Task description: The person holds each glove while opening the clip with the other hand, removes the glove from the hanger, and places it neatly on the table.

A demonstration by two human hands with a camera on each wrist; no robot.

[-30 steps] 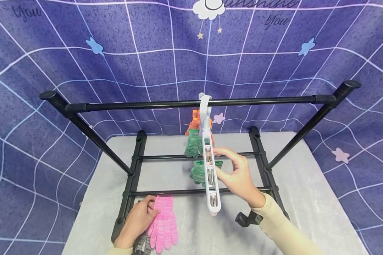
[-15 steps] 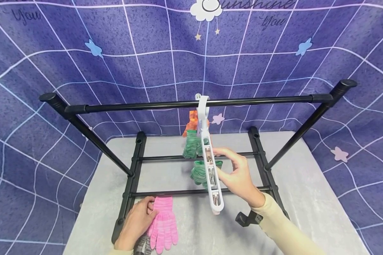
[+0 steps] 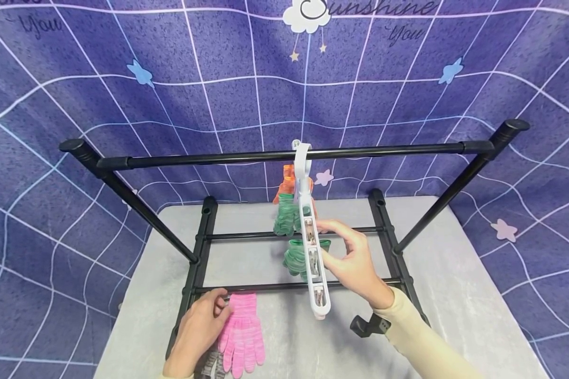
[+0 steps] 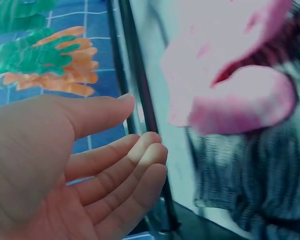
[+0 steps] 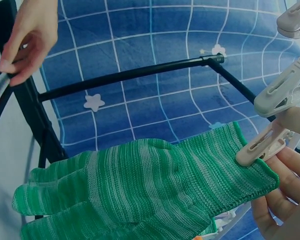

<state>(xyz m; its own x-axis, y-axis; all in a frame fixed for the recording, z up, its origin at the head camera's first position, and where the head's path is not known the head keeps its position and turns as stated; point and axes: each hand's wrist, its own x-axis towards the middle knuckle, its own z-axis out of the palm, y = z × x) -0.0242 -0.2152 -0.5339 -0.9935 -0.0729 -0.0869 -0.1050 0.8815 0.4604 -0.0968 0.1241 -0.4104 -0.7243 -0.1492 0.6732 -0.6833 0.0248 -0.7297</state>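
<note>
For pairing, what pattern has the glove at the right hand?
Green and pale striped glove, clearest in the right wrist view.

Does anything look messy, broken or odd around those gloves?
Nothing looks spilled or damaged. The only mildly untidy spot is on the table, where the pink glove partly covers a dark grey glove, while green gloves hang from the white hanger.

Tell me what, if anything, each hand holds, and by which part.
The right hand pinches a clip by its handle end, the clip biting a green glove at the cuff. The left hand holds nothing.
</note>
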